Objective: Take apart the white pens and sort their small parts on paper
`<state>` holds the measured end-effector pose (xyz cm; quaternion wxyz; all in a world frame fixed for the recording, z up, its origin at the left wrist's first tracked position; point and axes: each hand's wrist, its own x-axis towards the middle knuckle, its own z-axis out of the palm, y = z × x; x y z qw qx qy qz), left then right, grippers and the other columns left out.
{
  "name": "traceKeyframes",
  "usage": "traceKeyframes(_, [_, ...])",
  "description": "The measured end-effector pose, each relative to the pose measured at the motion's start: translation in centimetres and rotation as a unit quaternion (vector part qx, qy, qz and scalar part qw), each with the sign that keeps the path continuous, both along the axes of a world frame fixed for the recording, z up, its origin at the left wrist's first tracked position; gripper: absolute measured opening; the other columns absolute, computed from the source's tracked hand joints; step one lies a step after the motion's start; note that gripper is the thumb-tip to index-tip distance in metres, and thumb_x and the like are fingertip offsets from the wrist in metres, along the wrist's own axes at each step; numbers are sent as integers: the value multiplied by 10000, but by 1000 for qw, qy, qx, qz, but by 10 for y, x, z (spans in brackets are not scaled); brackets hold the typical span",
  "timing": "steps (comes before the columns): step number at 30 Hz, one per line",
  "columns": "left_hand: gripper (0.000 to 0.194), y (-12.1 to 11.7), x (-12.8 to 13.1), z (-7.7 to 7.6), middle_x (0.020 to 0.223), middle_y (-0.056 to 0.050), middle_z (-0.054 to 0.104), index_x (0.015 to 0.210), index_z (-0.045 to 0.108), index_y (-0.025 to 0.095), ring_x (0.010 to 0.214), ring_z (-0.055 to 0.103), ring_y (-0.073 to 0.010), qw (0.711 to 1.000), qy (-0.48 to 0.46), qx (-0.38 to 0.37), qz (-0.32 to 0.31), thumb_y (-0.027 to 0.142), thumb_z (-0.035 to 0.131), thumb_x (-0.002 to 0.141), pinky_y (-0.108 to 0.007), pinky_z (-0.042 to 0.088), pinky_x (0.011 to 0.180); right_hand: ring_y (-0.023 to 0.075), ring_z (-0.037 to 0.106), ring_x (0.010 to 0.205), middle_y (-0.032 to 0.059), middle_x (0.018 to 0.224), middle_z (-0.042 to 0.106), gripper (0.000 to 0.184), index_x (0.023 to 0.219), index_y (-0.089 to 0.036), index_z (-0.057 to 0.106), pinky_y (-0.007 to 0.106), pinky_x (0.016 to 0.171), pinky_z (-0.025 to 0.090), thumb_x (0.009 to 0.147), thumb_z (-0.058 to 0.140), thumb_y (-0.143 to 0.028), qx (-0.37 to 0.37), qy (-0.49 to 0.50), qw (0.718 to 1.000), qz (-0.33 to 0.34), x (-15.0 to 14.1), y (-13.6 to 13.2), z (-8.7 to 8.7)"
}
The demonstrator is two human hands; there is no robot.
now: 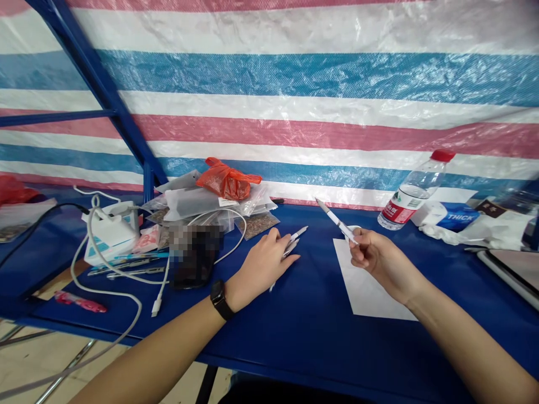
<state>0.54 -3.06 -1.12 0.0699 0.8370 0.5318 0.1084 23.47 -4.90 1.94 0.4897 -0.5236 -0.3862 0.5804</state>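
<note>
i see the right hand (381, 262) pinching a white pen (334, 218) by one end, raised near a paper sheet (370, 300). the left hand (260, 265) covers other pens (299, 232) on the blue table (295, 331); i cannot tell whether it grips. the white pen looks light, stiff, slick; i'd hold mid-barrel.

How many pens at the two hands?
3 visible: one white pen held in the right hand; a farther pen and a nearer pen partly under the left hand. More may be hidden beneath it.
</note>
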Motion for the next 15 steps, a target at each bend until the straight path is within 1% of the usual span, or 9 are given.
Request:
traceKeyframes(2, [373, 0, -1, 3, 1125, -114, 627, 1239, 676, 172, 1017, 682, -279, 1000, -12, -6, 14, 419, 475, 1045, -402, 558, 908, 99, 289, 520, -37, 510, 434, 194, 566, -205, 568, 251, 519, 300, 561, 705, -343, 2, -3, 1000, 1, 1, 0, 0])
traceKeyframes(3, [380, 0, -1, 4, 1121, -114, 641, 1215, 689, 176, 1032, 685, -281, 1000, -17, -9, 20, 408, 430, 1061, -401, 551, 917, 99, 289, 520, -37, 511, 434, 193, 570, -204, 572, 252, 520, 300, 567, 703, -346, 4, -4, 1000, 2, 1, 0, 0])
traceKeyframes(5, [379, 4, -4, 5, 1127, -112, 675, 1183, 707, 187, 1057, 690, -273, 999, -27, -17, 25, 337, 375, 1076, -385, 538, 931, 101, 293, 521, -35, 516, 437, 191, 576, -204, 574, 254, 521, 302, 579, 699, -348, 8, -7, 1000, 4, 1, 0, 0])
traceKeyframes(8, [322, 11, -8, 4, 1104, -100, 730, 1151, 726, 191, 1057, 702, -265, 998, -39, -31, 28, 246, 431, 1036, -357, 534, 912, 103, 294, 521, -34, 521, 437, 193, 583, -206, 561, 259, 526, 311, 591, 691, -348, 11, -13, 1000, 5, 1, 0, -1])
traceKeyframes(11, [282, 17, -11, 3, 1041, -104, 764, 1062, 762, 176, 1014, 716, -271, 998, -43, -22, 38, 239, 496, 995, -348, 539, 871, 109, 293, 521, -33, 525, 430, 199, 593, -212, 547, 269, 528, 317, 612, 682, -357, 18, -20, 1000, 7, 0, -1, -1])
traceKeyframes(13, [286, 21, -12, 3, 1020, -108, 772, 999, 782, 174, 999, 719, -272, 998, -44, -11, 41, 228, 501, 985, -348, 537, 862, 113, 292, 522, -33, 528, 426, 202, 595, -215, 543, 274, 530, 317, 621, 681, -361, 22, -24, 999, 9, -1, -1, -1])
traceKeyframes(15, [299, 25, -15, 5, 1023, -110, 776, 980, 793, 174, 1011, 715, -276, 998, -48, -2, 42, 211, 496, 980, -357, 532, 873, 113, 293, 523, -32, 530, 425, 204, 592, -216, 544, 276, 534, 316, 618, 686, -360, 23, -25, 999, 12, -1, -1, -1])
